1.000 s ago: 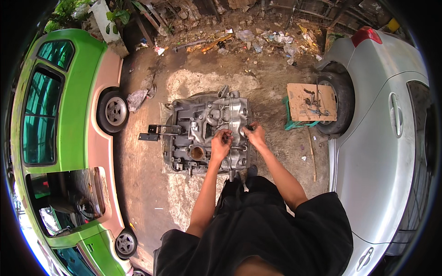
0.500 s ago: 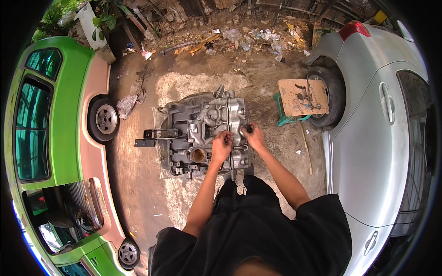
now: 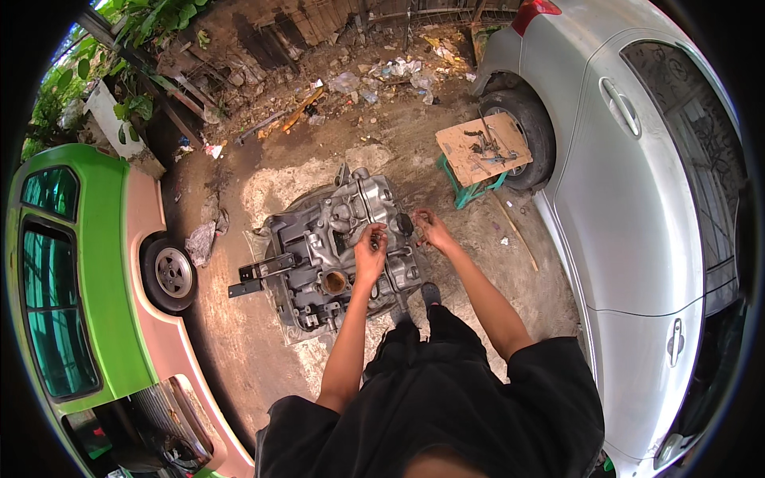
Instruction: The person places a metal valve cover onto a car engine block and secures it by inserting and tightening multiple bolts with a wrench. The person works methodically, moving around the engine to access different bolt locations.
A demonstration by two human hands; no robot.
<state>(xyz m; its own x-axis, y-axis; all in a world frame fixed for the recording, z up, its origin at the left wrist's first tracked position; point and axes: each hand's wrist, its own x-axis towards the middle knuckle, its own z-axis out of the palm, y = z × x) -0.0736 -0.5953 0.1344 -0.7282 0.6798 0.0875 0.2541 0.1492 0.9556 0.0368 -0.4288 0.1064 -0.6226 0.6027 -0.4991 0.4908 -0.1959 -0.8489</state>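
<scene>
A grey metal engine block [image 3: 335, 239] lies on the dirt ground in front of me, with a black bracket [image 3: 259, 275] sticking out on its left. My left hand [image 3: 370, 251] rests on top of the block, fingers curled around a small part I cannot make out. My right hand [image 3: 433, 229] reaches to the block's right edge, fingers touching a small dark round piece [image 3: 405, 224]. My dark trousers and shirt fill the bottom of the view.
A green and pink car [image 3: 88, 295] stands at the left, a silver car [image 3: 637, 215] at the right. A small wooden stool [image 3: 482, 151] with tools stands by the silver car's wheel. Rubble and scrap [image 3: 351, 80] lie at the back, with plants [image 3: 119, 48] at the far left.
My head has tilted, so the whole scene shifted down and right. Both hands stay on the engine block; the right hand has moved slightly further out along its right edge.
</scene>
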